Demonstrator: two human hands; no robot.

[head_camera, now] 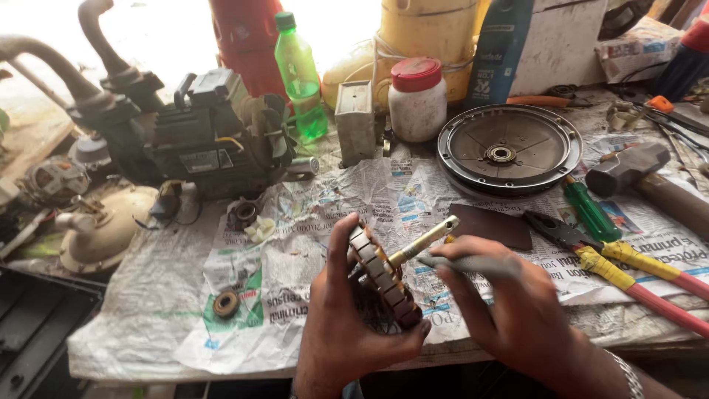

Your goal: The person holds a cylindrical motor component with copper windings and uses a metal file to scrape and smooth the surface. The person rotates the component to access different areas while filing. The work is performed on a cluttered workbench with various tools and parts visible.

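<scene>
Metal is what I feel most in my left hand (347,325). From the camera on my head, looking down, I see that hand wrapped around a round motor part (384,277). It has a ring of flat metal plates on its side, and a yellowish metal shaft (422,241) pokes out of its middle, up and to the right. I hold it in the air just above the near edge of the table (148,325), which is covered in newspaper.

I think this part is heavy for its size, and hard and stiff. The plates look a bit oily, so it could slip. The dark wires tucked inside look thin and easy to hurt, so I think the good place to hold is the plate ring on the outside, where my fingers and thumb already press.

My right hand (517,310) is closed around a thin grey tool (461,264). Its tip points at the part, close to where the shaft comes out. I cannot tell if it touches.

Farther right lie red and yellow pliers (628,270), a green screwdriver (589,210) and a hammer (635,174). A round metal cover (508,151) sits behind them, and a dark pump (199,133) stands on the left.
</scene>
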